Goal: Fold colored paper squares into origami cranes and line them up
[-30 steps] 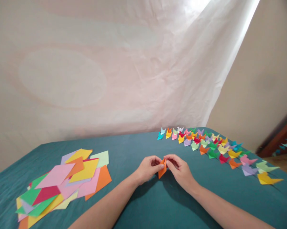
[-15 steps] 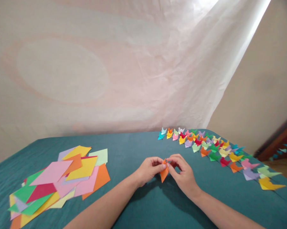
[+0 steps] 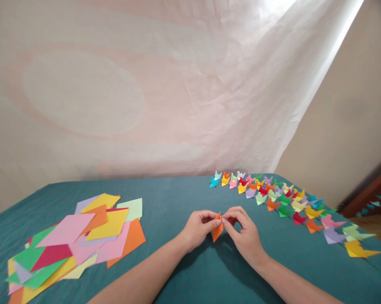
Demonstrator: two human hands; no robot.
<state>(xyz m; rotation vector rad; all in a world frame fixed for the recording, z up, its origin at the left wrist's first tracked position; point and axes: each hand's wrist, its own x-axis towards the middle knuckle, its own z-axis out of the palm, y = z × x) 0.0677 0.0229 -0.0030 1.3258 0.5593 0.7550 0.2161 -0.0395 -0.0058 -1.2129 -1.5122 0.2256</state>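
Between my hands is a small piece of folded orange paper [image 3: 217, 232], diamond-shaped, with its lower point hanging down and narrow tips at the top. My left hand [image 3: 199, 229] pinches its left side, thumb in front. From the right, my right hand [image 3: 243, 231] closes thumb and index finger on the upper right edge of the same paper. Fingers cover part of the upper folds. Both hands are held just over the dark green tablecloth [image 3: 177, 198].
Loose coloured paper sheets [image 3: 68, 230] lie in an overlapping heap at the left. Rows of small folded paper birds [image 3: 282, 198] stand along the right side, with a yellow paper bird [image 3: 361, 250] nearest me. Behind the table hangs a pale cloth [image 3: 165, 93].
Both hands stay pinched on the orange paper, which has turned very slightly. The whole view has shifted a little. The sheets and birds keep their places.
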